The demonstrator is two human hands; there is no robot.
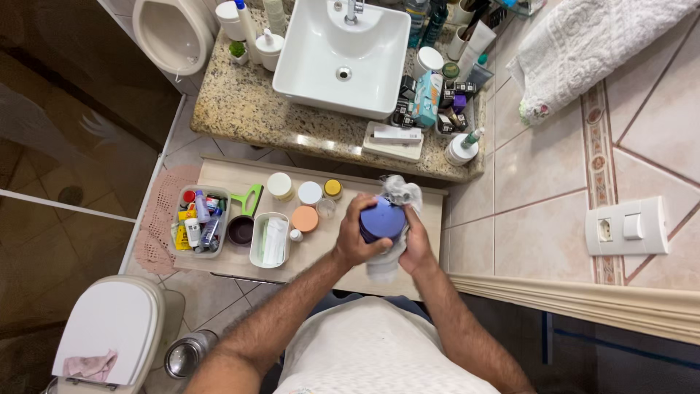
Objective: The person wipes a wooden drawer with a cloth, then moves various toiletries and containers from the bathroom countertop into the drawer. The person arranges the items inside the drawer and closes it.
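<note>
Over the shelf (219, 171), both hands grip a blue jar (381, 220). The left hand (356, 233) wraps its side. The right hand (417, 244) presses a white cloth (401, 191) against it.

Both forearms extended forward, left hand (355, 237) and right hand (417, 244) curled close together (grips closed)

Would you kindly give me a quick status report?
Left hand grips purple jar. Right hand presses white cloth against it. Orange lid nearby, clear.

A home bathroom: washbasin (343, 55), toilet (109, 325), toiletries.
</note>
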